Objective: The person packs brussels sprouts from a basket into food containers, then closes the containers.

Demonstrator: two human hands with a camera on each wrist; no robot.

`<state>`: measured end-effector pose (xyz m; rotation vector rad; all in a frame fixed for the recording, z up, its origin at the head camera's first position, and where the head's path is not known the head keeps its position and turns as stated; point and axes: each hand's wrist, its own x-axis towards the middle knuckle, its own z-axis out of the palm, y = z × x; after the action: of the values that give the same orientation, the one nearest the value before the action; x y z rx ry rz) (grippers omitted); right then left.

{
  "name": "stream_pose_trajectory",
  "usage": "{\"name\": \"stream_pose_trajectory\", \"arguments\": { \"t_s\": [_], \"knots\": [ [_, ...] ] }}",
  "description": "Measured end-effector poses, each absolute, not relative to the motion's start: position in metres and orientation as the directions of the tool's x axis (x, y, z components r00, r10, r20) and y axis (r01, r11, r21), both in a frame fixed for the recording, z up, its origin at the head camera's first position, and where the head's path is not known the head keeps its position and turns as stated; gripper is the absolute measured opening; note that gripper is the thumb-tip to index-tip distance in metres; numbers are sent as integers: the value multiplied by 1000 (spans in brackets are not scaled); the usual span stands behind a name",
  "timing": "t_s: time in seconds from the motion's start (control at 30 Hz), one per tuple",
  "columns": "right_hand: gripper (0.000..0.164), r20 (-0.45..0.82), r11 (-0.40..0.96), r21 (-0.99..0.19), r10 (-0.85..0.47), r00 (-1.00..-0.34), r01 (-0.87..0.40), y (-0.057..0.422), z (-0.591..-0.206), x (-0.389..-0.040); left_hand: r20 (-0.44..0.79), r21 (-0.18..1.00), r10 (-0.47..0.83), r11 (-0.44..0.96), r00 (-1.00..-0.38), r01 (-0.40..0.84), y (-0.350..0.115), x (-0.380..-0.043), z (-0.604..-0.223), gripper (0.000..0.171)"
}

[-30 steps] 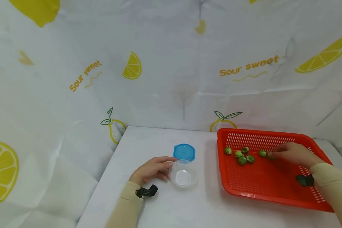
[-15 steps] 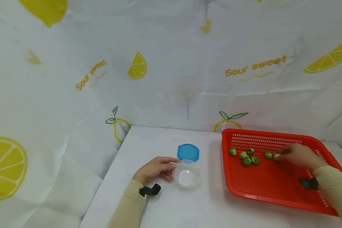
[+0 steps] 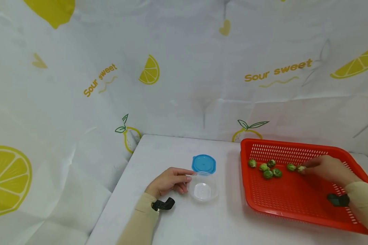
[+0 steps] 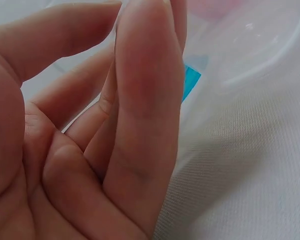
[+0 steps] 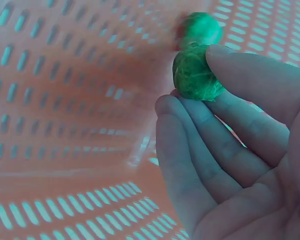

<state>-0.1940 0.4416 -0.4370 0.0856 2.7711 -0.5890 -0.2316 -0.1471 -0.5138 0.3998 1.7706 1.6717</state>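
Leftmost there's a white sheet [image 3: 184, 68], a bit wrinkled, printed with yellow lemon slices and "Sour sweet" lettering, and it runs all the way across the back. In front of it is the bench [image 3: 224, 224], covered in white cloth with a fine woven texture up close.

Coming in from the bottom is a smooth beige sleeve [image 3: 138, 224], with a black gadget [image 3: 163, 205] at the wrist. The left hand [image 3: 169, 182] has its thumb and fingers pinching the left rim of a round, see-through plastic bowl [image 3: 203, 194]. Just beyond the bowl is a flat blue plastic lid [image 3: 204, 163], roundish with a little tab on its left.

Well over to the right is the big red plastic basket [image 3: 282, 195], basically a rounded rectangle with rows of slots in its walls. Six small, leafy green sprouts [image 3: 268, 174] lie inside: five toward the left end, one nearer the middle. Right beside that last one, the right hand [image 3: 329, 169] reaches in, thumb and fingertips clamped on a seventh sprout [image 5: 195, 75], roundish and wrinkly-leaved.
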Motion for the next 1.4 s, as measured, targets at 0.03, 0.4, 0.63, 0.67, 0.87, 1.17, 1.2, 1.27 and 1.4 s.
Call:
{"name": "stream_pose_trajectory", "arguments": {
  "t_s": [0.03,0.4,0.63,0.67,0.87,1.17,1.2,1.27,1.4],
  "knots": [
    [63,-302,916,-385,-7,-953,115,442,-435,-193,-250,968,630,137,-735,-212,-147,-232,-514,42],
    [50,-171,925,-378,-32,-985,35,400,-397,-167,-251,967,631,139,-734,-211,-150,-234,-520,40],
    [56,-111,906,-423,-50,-993,2,352,-372,-149,-241,969,635,118,-734,-216,-152,-235,-523,39],
    [55,-102,901,-434,-48,-994,1,344,-370,-146,-240,969,638,115,-732,-217,-152,-235,-522,40],
    [46,-50,860,-509,-78,-996,-42,288,-359,-139,-239,969,645,109,-726,-221,-152,-235,-522,40],
    [31,-32,772,-631,-125,-992,-77,197,-362,-140,-231,970,656,99,-718,-222,-155,-233,-520,45],
    [30,-33,762,-643,-128,-991,-77,187,-364,-141,-230,970,657,97,-718,-222,-155,-233,-519,45],
    [30,-36,737,-671,-140,-989,-80,168,-369,-142,-226,971,662,92,-715,-222,-155,-233,-519,45],
    [29,-36,710,-698,-160,-986,-90,140,-381,-144,-224,971,667,89,-711,-222,-154,-233,-519,43]
  ]
}}
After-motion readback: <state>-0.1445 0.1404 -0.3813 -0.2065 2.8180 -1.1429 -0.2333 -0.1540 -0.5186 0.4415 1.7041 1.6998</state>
